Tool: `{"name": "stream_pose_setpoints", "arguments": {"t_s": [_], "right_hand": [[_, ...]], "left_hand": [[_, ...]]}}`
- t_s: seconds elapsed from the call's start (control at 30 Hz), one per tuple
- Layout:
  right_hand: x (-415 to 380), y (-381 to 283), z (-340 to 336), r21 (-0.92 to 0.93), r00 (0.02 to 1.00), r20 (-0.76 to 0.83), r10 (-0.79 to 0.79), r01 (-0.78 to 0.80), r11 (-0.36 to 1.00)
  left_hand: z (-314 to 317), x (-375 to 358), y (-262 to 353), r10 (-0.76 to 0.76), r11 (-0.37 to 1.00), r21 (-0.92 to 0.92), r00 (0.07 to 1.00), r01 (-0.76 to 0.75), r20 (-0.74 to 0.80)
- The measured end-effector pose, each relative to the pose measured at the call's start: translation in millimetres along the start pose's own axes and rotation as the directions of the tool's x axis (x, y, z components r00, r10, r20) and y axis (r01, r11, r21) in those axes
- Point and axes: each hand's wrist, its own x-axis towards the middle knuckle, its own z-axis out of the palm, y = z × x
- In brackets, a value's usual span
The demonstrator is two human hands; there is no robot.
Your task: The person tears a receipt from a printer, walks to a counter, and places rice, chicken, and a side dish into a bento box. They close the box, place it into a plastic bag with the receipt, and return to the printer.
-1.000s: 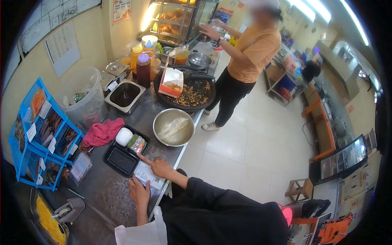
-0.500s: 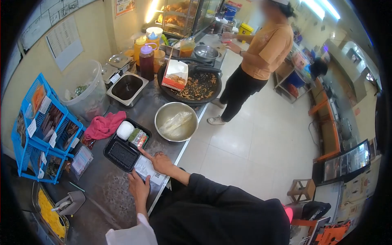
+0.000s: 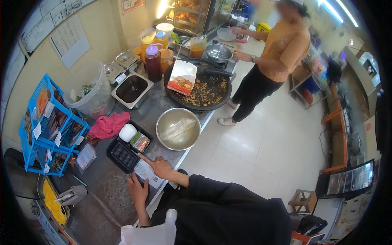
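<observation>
Resting flat on the table (image 3: pixel 107 192), left hand (image 3: pixel 137 190), fingers spread, grip on nothing, touching the near edge of the paper slip (image 3: pixel 148 173). Right hand (image 3: pixel 160 166) lies on the slip, index finger extended toward the black tray (image 3: pixel 123 157), other fingers curled, nothing pinched. Tray holds a white rice mound (image 3: pixel 127 132) and packets (image 3: pixel 140 142). Just beyond: steel bowl (image 3: pixel 178 129), pink cloth (image 3: pixel 108 125). Farther: dark pan (image 3: pixel 199 90). Another person (image 3: pixel 272 61) stands at the far end.
</observation>
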Motion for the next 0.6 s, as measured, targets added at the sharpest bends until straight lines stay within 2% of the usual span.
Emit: {"name": "stream_pose_setpoints", "arguments": {"t_s": [0.1,0.2,0.3,0.47,0.6], "right_hand": [[-3,2,-13,0.109,0.992,0.125,0.015,-0.028,0.994],[-5,3,-18,0.151,0.988,0.156,0.019,-0.043,0.988],[-8,8,-8,0.142,0.996,-0.016,-0.086,0.088,0.986],[-9,11,-15,0.217,0.995,0.037,-0.091,0.081,0.973],[-11,15,-15,0.243,0.99,0.051,-0.129,0.113,0.964]], "left_hand": [[2,-6,3,-0.044,0.999,-0.02,0.999,0.043,-0.002],[6,-12,3,-0.045,0.997,-0.057,0.998,0.043,-0.037],[8,-17,7,-0.076,0.995,-0.073,0.995,0.071,-0.063],[8,-18,18,-0.121,0.991,-0.077,0.98,0.11,-0.155],[13,-20,15,-0.099,0.987,-0.147,0.974,0.069,-0.203]]}}
